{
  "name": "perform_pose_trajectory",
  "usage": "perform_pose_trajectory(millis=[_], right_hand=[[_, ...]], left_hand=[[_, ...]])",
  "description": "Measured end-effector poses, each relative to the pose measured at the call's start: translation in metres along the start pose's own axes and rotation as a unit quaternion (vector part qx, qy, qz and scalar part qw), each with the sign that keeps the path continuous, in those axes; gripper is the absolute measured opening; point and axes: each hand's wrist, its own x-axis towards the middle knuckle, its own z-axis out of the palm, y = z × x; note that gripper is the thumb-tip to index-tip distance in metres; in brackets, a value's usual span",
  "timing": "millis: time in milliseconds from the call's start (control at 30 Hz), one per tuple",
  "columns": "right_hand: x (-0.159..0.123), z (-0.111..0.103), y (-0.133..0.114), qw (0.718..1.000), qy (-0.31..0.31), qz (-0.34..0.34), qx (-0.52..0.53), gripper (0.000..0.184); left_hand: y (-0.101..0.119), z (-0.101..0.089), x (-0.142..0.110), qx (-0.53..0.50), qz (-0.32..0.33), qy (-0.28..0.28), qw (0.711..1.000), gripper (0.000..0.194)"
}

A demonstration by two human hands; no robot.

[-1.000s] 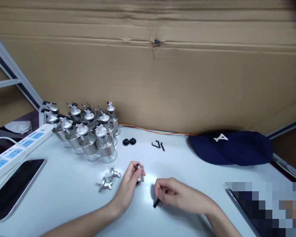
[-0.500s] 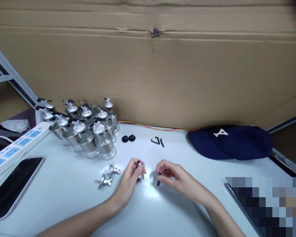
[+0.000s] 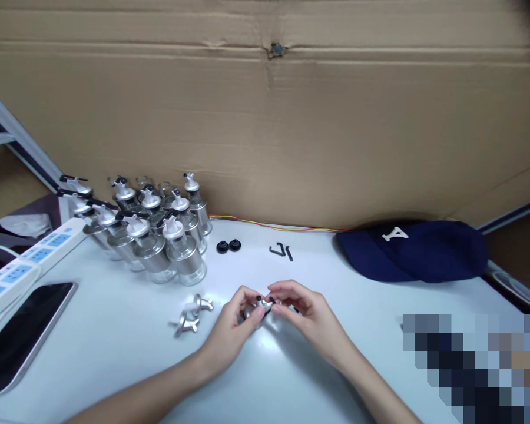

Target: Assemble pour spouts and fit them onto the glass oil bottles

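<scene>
My left hand (image 3: 233, 324) is closed around a silver bottle pourer (image 3: 264, 304) with a black tip, mostly hidden by the fingers. From the other side, my right hand (image 3: 308, 311) pinches a small black lever (image 3: 272, 301) against the pourer's spout. Whether the two parts are joined, I cannot tell. Left of my left hand lie two loose silver pourer tops (image 3: 186, 324). Beyond the hands are two round black stoppers (image 3: 222, 247) and several thin black levers (image 3: 289, 253).
Several glass bottles (image 3: 188, 264) with silver pourers crowd the back left. A power strip (image 3: 29, 259) and a phone (image 3: 26, 335) lie along the left side. A navy cap (image 3: 446, 250) rests at the back right, before a cardboard wall (image 3: 265, 135). The lower right corner is pixelated.
My right hand has moved left with the black lever, bringing it up to the pourer in my left hand. The view has shifted slightly.
</scene>
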Motion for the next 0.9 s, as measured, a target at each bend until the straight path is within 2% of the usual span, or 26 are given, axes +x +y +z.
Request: perform_pose_trajectory(millis=[300,500,633,900], right_hand=[[0.0,0.011,0.001,0.996,0.039,0.021,0.072,0.024],[0.0,0.012,-0.003,0.993,0.009,0.054,0.101,0.023],[-0.001,0.012,-0.005,0.994,0.003,0.046,0.095,0.023],[0.0,0.006,-0.005,0.996,0.062,0.011,0.07,0.023]], left_hand=[[0.001,0.002,0.001,-0.013,-0.004,0.02,1.0,0.022],[0.002,0.001,0.0,-0.012,-0.001,0.016,1.0,0.022],[0.004,0.0,0.001,-0.013,-0.002,0.016,1.0,0.021],[0.003,-0.003,0.002,0.026,-0.007,0.025,0.999,0.018]])
